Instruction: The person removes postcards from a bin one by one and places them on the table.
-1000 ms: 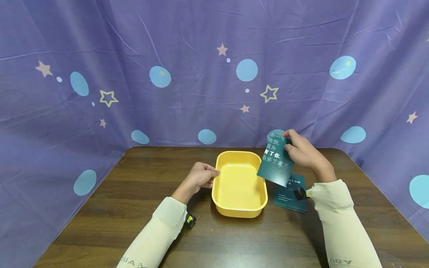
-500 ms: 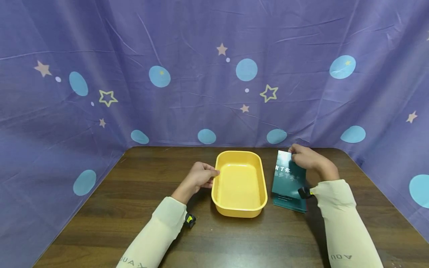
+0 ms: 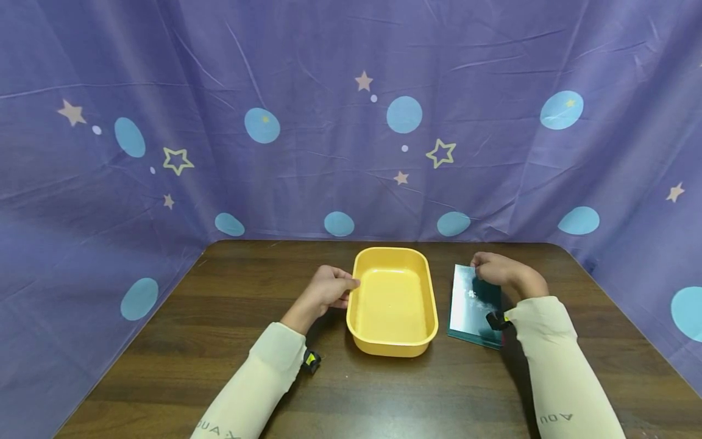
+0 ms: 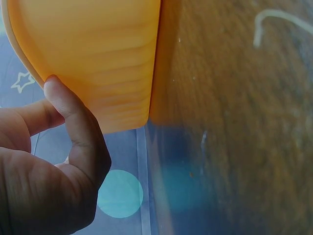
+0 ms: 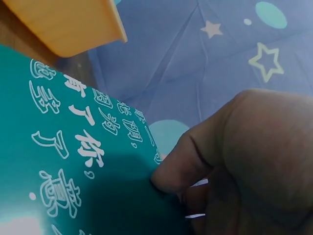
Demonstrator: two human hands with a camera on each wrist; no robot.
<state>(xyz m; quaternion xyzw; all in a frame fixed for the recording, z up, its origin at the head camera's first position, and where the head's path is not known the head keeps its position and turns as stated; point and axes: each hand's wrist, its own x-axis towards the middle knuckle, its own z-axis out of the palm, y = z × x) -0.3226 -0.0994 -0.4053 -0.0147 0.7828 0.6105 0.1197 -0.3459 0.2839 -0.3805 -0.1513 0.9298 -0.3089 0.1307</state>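
Observation:
A yellow plastic tray [image 3: 392,349] stands on the table, nothing inside it. My left hand [image 3: 323,289] pinches its left rim; in the left wrist view the thumb [image 4: 58,95] lies against the tray's wall [image 4: 117,68]. To the tray's right, a dark green card [image 3: 466,311] with white lettering lies over a stack of similar cards [image 3: 474,339], most of them hidden beneath it. My right hand [image 3: 500,269] pinches this card at its far edge. In the right wrist view the thumb [image 5: 178,169] presses on the printed face [image 5: 112,166], and the other fingers are mostly hidden.
The brown wooden table [image 3: 219,366] reaches back to a purple curtain [image 3: 307,183] with stars and blue dots. Wrist cameras sit on both cuffs, the right one [image 3: 498,321] overlapping the cards.
My right hand has brought the green card down and slightly right, from beside the tray's rim onto the stack. My left hand and the tray have stayed in place.

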